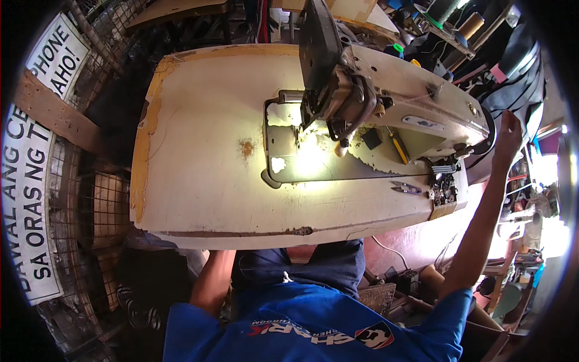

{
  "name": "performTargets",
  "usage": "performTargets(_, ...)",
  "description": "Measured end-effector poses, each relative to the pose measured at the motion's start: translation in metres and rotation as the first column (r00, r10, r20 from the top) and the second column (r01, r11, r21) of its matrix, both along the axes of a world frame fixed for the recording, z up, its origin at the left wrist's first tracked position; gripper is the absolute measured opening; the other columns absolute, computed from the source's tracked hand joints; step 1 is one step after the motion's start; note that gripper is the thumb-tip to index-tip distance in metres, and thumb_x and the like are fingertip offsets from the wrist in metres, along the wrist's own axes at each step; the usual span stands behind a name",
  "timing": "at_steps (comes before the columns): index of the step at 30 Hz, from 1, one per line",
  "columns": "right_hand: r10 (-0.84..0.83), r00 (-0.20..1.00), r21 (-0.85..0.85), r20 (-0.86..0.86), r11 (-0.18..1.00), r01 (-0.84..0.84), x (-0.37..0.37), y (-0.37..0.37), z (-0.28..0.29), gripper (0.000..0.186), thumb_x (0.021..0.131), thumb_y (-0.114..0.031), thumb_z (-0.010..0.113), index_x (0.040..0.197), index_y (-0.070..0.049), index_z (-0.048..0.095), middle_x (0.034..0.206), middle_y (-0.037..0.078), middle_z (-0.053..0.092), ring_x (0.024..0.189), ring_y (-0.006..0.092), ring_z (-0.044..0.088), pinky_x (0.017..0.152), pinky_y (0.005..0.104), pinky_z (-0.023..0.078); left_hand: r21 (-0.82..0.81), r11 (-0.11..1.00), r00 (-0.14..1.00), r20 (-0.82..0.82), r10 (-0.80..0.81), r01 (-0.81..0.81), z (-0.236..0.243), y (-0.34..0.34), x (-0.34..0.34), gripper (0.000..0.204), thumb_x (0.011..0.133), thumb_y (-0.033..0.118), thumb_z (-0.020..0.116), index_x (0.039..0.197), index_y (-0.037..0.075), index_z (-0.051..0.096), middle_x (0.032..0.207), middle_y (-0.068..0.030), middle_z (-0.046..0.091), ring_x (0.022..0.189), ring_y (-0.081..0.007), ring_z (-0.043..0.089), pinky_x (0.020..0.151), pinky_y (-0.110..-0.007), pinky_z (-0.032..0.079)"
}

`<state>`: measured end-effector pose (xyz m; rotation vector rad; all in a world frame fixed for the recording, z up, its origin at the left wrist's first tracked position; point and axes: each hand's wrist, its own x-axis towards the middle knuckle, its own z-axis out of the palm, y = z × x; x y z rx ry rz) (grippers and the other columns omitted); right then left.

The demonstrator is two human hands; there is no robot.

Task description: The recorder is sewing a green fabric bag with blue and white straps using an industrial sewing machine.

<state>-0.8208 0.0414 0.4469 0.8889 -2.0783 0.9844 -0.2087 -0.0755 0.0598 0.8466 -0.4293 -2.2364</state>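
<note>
At the right end of the sewing machine (416, 90), my right hand (509, 130) is up against the dark handwheel (491, 134), its fingers curled in at the outer rim. My left forearm (216, 274) goes under the front edge of the white machine table (205, 151), and the tabletop hides that hand. A lamp glows brightly over the needle area and the metal bed plate (280, 142). No cloth lies under the needle. A yellow-and-black screwdriver (398, 146) and a small dark square piece (371, 139) rest beneath the machine arm.
Thread snips (406, 188) lie near the table's front right, beside a cluster of small metal parts (443, 190). Thread cones (470, 26) stand on a rack at the back right. On the left are a wire mesh wall (108, 205) and a white lettered sign (30, 211).
</note>
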Motion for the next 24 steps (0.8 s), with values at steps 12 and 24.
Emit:
performTargets(12, -0.109, 0.915, 0.150, 0.388, 0.987, 0.054, -0.084, -0.008, -0.015, 0.035, 0.086, -0.028, 0.062, 0.106, 0.000, 0.067, 0.095, 0.009, 0.069, 0.083, 0.0161, 0.064, 0.078, 0.0298, 0.048, -0.115, 0.986, 0.990, 0.092, -0.111, 0.121, -0.026, -0.055, -0.053, 0.030, 0.094, 0.028, 0.053, 0.116, 0.008, 0.059, 0.117, -0.0076, 0.060, 0.105, -0.0218, 0.058, 0.091, -0.036, 0.047)
performTargets(24, -0.212, 0.920, 0.130, 0.331, 0.975, 0.178, -0.072, -0.012, -0.023, 0.030, 0.082, -0.029, 0.065, 0.100, -0.004, 0.070, 0.090, 0.009, 0.070, 0.079, 0.0175, 0.065, 0.075, 0.0313, 0.050, -0.344, 0.900, 0.961, 0.158, -0.227, 0.269, -0.011, -0.123, -0.131, 0.030, 0.094, 0.028, 0.054, 0.115, 0.007, 0.060, 0.115, -0.0079, 0.061, 0.104, -0.0216, 0.058, 0.090, -0.036, 0.047)
